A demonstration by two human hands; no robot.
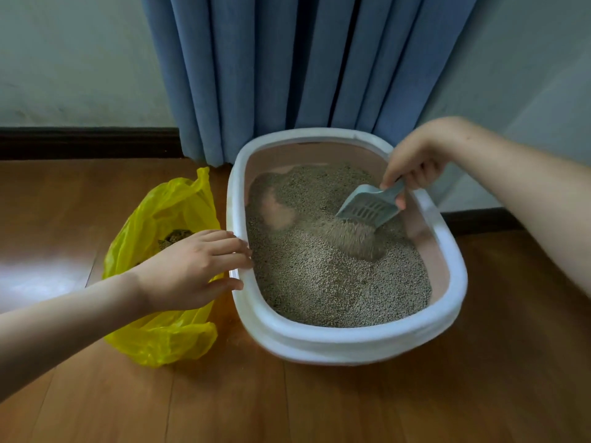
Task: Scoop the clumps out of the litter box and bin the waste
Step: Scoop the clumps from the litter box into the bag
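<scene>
Litter box: oval, white rim, pinkish inner wall, on wooden floor, far end against blue curtain.
Litter: grey-beige granules covering most of the box; bare patch of base at far left.
Scoop: pale grey-green, slotted, tilted mouth-down over the right far part of the box, granules spilling from its edge.
Right hand: grip grasping the scoop handle, fingers curled round it.
Left hand: grip released, straight fingers resting on the box's left rim.
Yellow bag: plastic, open, just left of the box, dark clumps inside.
</scene>
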